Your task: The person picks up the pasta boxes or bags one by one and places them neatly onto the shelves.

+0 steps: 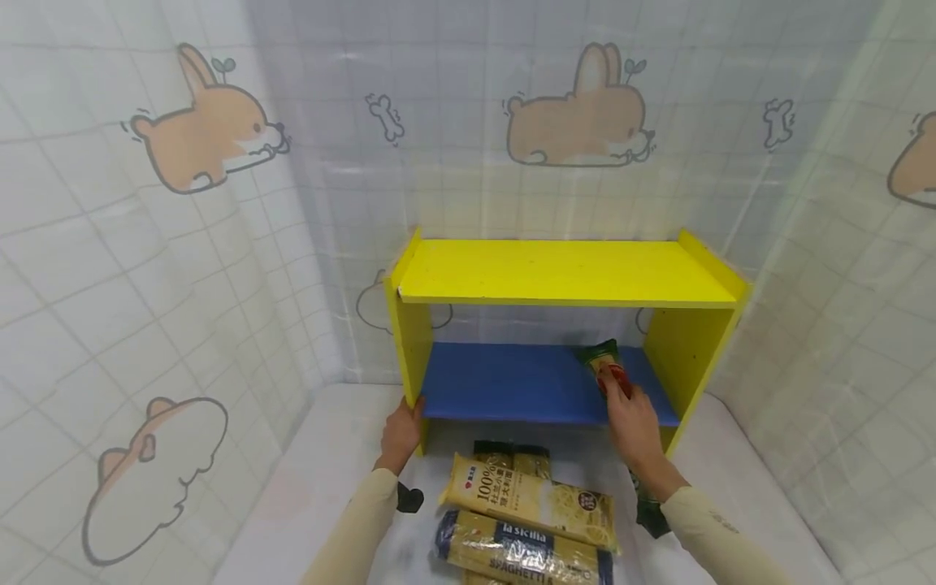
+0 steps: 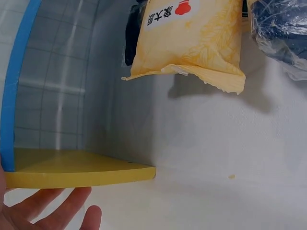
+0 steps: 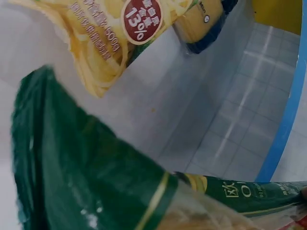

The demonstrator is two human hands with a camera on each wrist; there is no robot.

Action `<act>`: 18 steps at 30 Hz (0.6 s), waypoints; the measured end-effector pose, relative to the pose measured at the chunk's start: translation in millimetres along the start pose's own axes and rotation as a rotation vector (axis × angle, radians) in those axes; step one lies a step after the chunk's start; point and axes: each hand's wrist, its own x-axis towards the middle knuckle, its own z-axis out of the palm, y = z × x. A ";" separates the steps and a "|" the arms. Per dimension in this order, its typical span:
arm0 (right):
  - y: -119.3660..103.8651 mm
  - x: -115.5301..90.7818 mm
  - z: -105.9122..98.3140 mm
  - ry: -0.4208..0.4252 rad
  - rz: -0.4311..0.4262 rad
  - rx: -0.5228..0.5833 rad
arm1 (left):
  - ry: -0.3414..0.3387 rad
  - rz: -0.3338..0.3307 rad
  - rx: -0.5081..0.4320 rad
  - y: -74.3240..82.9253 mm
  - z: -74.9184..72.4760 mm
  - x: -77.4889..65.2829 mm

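My right hand [image 1: 634,422] grips a long green-ended pasta packet [image 1: 603,355] with a red patch. Its far end lies over the right part of the blue shelf board [image 1: 504,378], while its green near end [image 3: 96,167] sticks out below the wrist. My left hand [image 1: 400,435] holds the front edge of the yellow left side panel [image 1: 413,349], close to the blue board. In the left wrist view, the fingers [image 2: 64,211] lie along the panel's outer face, and the thumb is mostly out of frame.
Beneath and in front of the blue board lie a yellow pasta bag [image 1: 526,500], a blue-ended spaghetti packet [image 1: 522,548] and dark-topped packets [image 1: 512,457]. A yellow top board [image 1: 570,268] spans the unit. Patterned sheeting [image 1: 468,195] surrounds the white surface [image 1: 322,455].
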 end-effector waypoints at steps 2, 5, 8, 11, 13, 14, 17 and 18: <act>1.7 -0.2 2.1 -0.005 -0.022 -0.004 | 0.000 -0.001 0.002 -0.5 0.8 -0.2; 5.9 2.2 4.4 -0.014 -0.034 -0.026 | -0.009 -0.005 -0.004 0.4 0.8 0.8; 9.3 3.7 4.2 -0.048 -0.008 -0.036 | -0.017 -0.022 -0.004 1.1 -1.1 1.3; 9.4 4.0 2.1 -0.109 0.028 -0.025 | -0.011 -0.036 0.003 1.3 -3.5 1.2; 8.4 4.1 0.7 -0.146 0.045 -0.018 | -0.005 -0.031 0.000 1.8 -4.9 0.6; 7.8 4.1 0.1 -0.163 0.050 -0.023 | -0.006 -0.028 0.003 2.1 -5.1 0.3; 6.1 3.7 -1.5 -0.206 0.071 -0.041 | -0.018 -0.022 0.003 3.8 -5.0 -1.3; 5.6 3.7 -1.8 -0.218 0.078 -0.045 | -0.026 -0.024 0.000 4.0 -4.6 -2.1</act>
